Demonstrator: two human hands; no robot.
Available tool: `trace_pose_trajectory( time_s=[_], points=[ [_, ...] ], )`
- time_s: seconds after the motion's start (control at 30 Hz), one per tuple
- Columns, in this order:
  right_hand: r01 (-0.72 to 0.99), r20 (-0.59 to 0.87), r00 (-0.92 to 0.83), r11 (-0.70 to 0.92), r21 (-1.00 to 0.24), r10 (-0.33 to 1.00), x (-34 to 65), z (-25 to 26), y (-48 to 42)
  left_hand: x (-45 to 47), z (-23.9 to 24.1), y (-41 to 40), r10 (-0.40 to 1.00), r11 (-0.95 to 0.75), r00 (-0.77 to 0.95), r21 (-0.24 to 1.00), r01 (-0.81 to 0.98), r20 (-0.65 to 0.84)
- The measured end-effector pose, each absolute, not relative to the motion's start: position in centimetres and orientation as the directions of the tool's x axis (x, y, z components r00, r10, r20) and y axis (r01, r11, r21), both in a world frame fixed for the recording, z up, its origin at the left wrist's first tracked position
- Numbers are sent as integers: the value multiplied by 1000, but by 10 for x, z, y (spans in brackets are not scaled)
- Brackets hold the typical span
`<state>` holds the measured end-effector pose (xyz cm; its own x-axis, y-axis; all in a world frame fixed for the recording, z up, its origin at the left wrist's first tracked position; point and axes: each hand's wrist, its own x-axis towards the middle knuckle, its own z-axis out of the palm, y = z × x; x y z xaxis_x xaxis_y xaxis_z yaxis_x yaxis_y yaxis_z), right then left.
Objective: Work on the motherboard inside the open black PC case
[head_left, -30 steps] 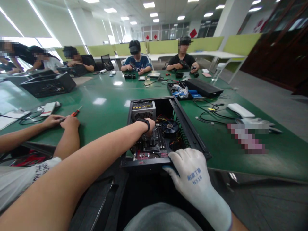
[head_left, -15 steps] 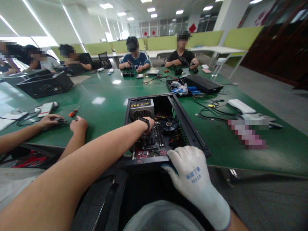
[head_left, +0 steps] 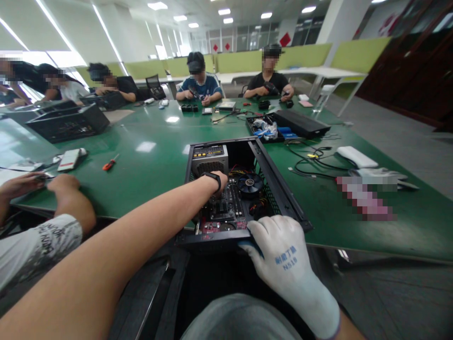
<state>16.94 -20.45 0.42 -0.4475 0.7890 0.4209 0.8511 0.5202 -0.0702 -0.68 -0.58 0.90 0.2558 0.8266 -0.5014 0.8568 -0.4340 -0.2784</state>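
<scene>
An opened black computer case (head_left: 283,196) lies on the table in front of me, its inside facing up. My left hand (head_left: 222,179), bare with a black band at the wrist, reaches into it over the motherboard (head_left: 226,205), close to the power supply (head_left: 209,159). The fingers point down and are mostly hidden, so what they touch does not show. Right of that hand sits a round black CPU fan (head_left: 249,184). My right hand (head_left: 279,241), in a white work glove, is closed around the case's near edge, thumb below and fingers on top.
At left are a co-worker's hands (head_left: 62,184) and an orange-handled screwdriver (head_left: 110,163). Ahead lies a black tray (head_left: 265,134) with gloves and blue items. Cables (head_left: 300,156) and a white glove (head_left: 378,174) are at right. Other people sit across the green table (head_left: 148,127).
The co-worker's hands at left have drawn back leftward, away from the screwdriver. Both of my hands stay in practically the same place on and in the case.
</scene>
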Motion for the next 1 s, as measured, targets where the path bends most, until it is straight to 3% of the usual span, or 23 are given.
trace_pose_trajectory(
  time_s=[1.0],
  points=[
    [852, 431, -447, 520, -64, 784, 170, 5, -204, -10, 13, -8, 840, -407, 266, -224, 886, -472]
  ],
)
